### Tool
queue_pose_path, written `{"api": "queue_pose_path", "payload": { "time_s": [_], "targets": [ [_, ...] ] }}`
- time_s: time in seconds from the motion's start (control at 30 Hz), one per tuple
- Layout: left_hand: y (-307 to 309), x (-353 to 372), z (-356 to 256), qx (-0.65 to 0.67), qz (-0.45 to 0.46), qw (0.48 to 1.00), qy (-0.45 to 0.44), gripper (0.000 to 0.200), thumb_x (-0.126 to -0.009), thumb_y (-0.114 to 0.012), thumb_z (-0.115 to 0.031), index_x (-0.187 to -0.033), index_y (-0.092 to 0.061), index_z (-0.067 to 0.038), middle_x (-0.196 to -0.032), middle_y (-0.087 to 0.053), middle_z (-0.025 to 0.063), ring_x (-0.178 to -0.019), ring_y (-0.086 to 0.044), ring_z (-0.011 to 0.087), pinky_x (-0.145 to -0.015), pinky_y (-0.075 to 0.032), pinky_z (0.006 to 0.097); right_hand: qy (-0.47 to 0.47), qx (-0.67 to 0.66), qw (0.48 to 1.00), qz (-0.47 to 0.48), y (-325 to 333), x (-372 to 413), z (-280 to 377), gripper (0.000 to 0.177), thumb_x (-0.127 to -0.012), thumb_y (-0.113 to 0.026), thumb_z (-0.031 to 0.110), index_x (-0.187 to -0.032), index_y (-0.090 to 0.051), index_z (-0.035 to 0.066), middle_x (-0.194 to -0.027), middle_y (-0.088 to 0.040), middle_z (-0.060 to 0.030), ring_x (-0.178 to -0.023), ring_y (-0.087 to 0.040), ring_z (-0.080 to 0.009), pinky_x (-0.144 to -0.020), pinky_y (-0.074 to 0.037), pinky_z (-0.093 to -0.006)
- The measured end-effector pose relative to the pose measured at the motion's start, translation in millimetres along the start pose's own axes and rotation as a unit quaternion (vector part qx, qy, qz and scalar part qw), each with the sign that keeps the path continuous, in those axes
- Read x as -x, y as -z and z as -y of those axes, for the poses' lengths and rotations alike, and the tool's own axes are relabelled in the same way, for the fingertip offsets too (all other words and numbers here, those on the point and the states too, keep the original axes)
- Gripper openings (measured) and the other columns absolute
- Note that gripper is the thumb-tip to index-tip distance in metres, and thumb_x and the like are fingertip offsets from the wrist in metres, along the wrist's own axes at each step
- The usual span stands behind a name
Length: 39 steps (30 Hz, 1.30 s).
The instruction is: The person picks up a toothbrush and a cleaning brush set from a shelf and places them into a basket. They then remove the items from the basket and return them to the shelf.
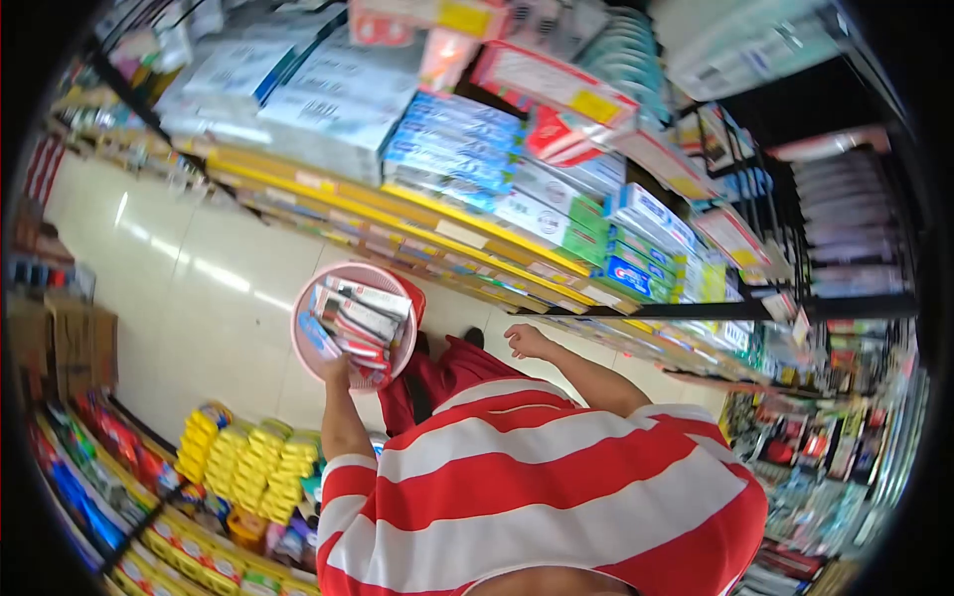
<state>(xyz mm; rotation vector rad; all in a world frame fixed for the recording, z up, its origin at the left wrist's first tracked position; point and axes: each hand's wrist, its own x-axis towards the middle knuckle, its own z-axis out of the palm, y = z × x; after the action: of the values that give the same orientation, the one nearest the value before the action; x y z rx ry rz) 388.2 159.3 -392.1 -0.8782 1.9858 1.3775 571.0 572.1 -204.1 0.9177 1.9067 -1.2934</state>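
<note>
My left hand [338,372] is closed on the near rim of a round pink plastic basket [299,333], held low beside my left leg. Inside lie several toothpaste boxes [370,316], mostly white and red, and a blue-and-white box [318,336] at the left. To the right, my right hand [529,342] hangs over the floor in front of the shelf, its fingers loosely bent and a little apart, with nothing seen in it. Closest to that hand is the yellow-edged shelf [477,236], carrying stacked toothpaste boxes [452,149] in blue, white and green.
Red promotional signs [556,84] jut from the shelf above the boxes. Behind me on the left, yellow packs [248,462] are stacked on a lower display. Cardboard boxes [84,348] stand at the far left of the tiled aisle [189,288]. Another goods rack [795,437] is at the right.
</note>
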Motion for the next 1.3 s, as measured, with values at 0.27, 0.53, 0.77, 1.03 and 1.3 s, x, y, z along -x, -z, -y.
{"api": "queue_pose_path", "payload": {
  "time_s": [0.27,0.53,0.77,1.03,1.3],
  "targets": [
    [10.5,57.8,-24.9,0.033,-0.125,0.990,-0.062,0.040,-0.064,-0.073,-0.007,-0.097,-0.054,0.004,-0.085,-0.061,0.0126,-0.065,-0.060,0.0224,-0.054,-0.049,0.0313,0.062,0.006,0.998,-0.020,3.2,7.2,-5.3,0.032,-0.077,-0.047,0.004,-0.107,-0.055,-0.003,-0.077,-0.062,-0.0129,-0.060,-0.063,-0.0182,-0.051,-0.053,-0.0296],
    [-10.8,184.1,-95.5,0.084,-0.078,0.959,-0.259,0.068,-0.061,-0.079,-0.012,-0.113,-0.038,0.007,-0.103,-0.050,0.0169,-0.087,-0.055,0.0241,-0.075,-0.048,0.0332,0.214,-0.038,0.976,0.014,14.6,4.4,27.3,0.029,-0.085,-0.050,0.009,-0.110,-0.053,-0.004,-0.088,-0.060,-0.0093,-0.067,-0.062,-0.0143,-0.054,-0.051,-0.0269],
    [-89.2,314.6,-172.0,-0.082,0.066,0.880,-0.464,0.071,-0.066,-0.078,-0.015,-0.117,-0.034,0.005,-0.107,-0.041,0.0154,-0.098,-0.046,0.0236,-0.084,-0.041,0.0353,0.433,-0.095,0.896,0.015,49.4,81.1,109.7,0.037,-0.083,-0.062,0.019,-0.115,-0.053,0.001,-0.096,-0.061,-0.0088,-0.075,-0.059,-0.0124,-0.068,-0.048,-0.0265],
    [-159.7,387.6,-222.6,-0.127,0.191,0.815,-0.532,0.066,-0.058,-0.082,-0.019,-0.106,-0.043,0.004,-0.098,-0.051,0.0174,-0.090,-0.053,0.0284,-0.078,-0.044,0.0352,0.485,-0.165,0.846,-0.150,81.5,109.8,101.3,0.028,-0.079,-0.066,0.015,-0.102,-0.060,0.002,-0.079,-0.061,-0.0039,-0.065,-0.052,-0.0083,-0.059,-0.044,-0.0241],
    [-190.0,415.1,-223.6,0.041,0.456,0.768,-0.447,0.038,-0.083,-0.063,-0.010,-0.112,-0.042,0.003,-0.100,-0.056,0.0090,-0.089,-0.055,0.0120,-0.076,-0.046,0.0258,0.446,-0.322,0.827,-0.120,132.7,165.8,80.0,0.016,-0.087,-0.054,0.006,-0.102,-0.056,0.001,-0.088,-0.063,-0.0041,-0.072,-0.056,-0.0076,-0.061,-0.045,-0.0221]
  ]
}}
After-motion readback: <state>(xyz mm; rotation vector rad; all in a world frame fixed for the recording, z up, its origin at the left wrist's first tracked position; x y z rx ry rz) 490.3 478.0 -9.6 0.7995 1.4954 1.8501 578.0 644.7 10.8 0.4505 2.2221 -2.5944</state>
